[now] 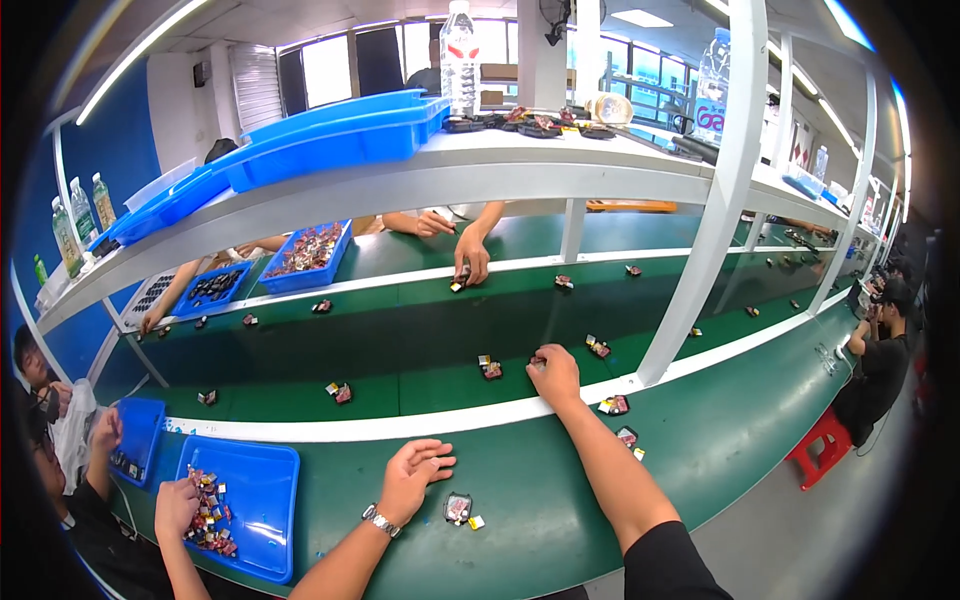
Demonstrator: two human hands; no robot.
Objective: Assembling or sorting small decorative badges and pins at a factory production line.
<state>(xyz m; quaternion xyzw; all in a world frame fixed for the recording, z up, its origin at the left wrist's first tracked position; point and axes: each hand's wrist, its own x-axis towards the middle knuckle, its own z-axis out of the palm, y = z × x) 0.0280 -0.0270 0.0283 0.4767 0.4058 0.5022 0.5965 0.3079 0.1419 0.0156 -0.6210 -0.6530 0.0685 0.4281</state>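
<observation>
My left hand [415,478], with a metal watch on its wrist, hovers over the green bench with fingers outstretched and nothing in them. Just to its right lies a small electronic assembly [458,508] with a black frame and a yellow-white tab. My right hand [556,378] reaches across the white rail onto the green conveyor belt [430,385]. Its fingers are closed around another small dark electronic assembly [536,362], mostly hidden beneath them. Similar assemblies [490,368] [598,346] lie on the belt on either side of that hand. Two more [614,405] [627,437] rest beside my right forearm.
At left, a co-worker's hand [176,508] is at a blue tray [270,470] of small parts. Another blue tray [145,425] stands beyond it. Across the belt, a co-worker's hand [472,258] touches an assembly. A white post [700,210] and overhead shelf [480,170] frame the belt.
</observation>
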